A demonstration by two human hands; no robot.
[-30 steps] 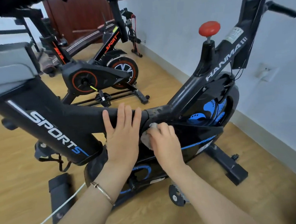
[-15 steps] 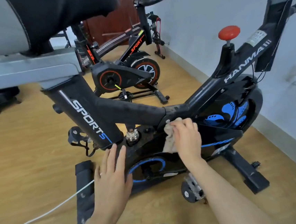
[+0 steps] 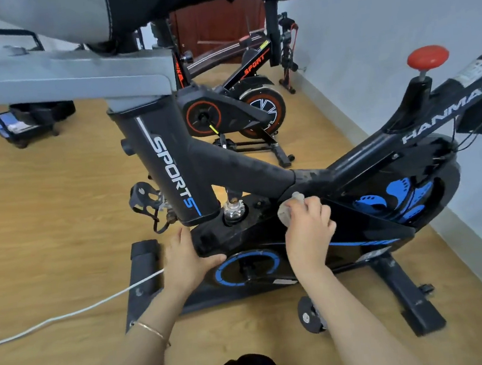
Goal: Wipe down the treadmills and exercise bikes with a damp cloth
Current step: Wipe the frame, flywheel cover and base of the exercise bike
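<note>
A black and blue exercise bike (image 3: 251,175) fills the middle of the head view, with "SPORTS" on its seat post and "HANMA" on its front bar. My right hand (image 3: 309,231) grips a small grey cloth (image 3: 288,210) and presses it on the black housing just under the frame joint. My left hand (image 3: 186,258) holds the rear corner of the crank housing, thumb on its side face. The grey saddle (image 3: 50,18) hangs over the top left.
A second bike (image 3: 232,109), black with red and orange trim, stands behind near the wall. A white cable (image 3: 70,313) runs across the wooden floor to the rear stabiliser (image 3: 143,277). A black cart (image 3: 30,120) sits at the far left. The grey wall (image 3: 395,20) runs along the right.
My left hand left the top frame tube, dropped and took hold of the crank housing's rear corner. My right hand kept the cloth near the frame joint. The view has moved lower.
</note>
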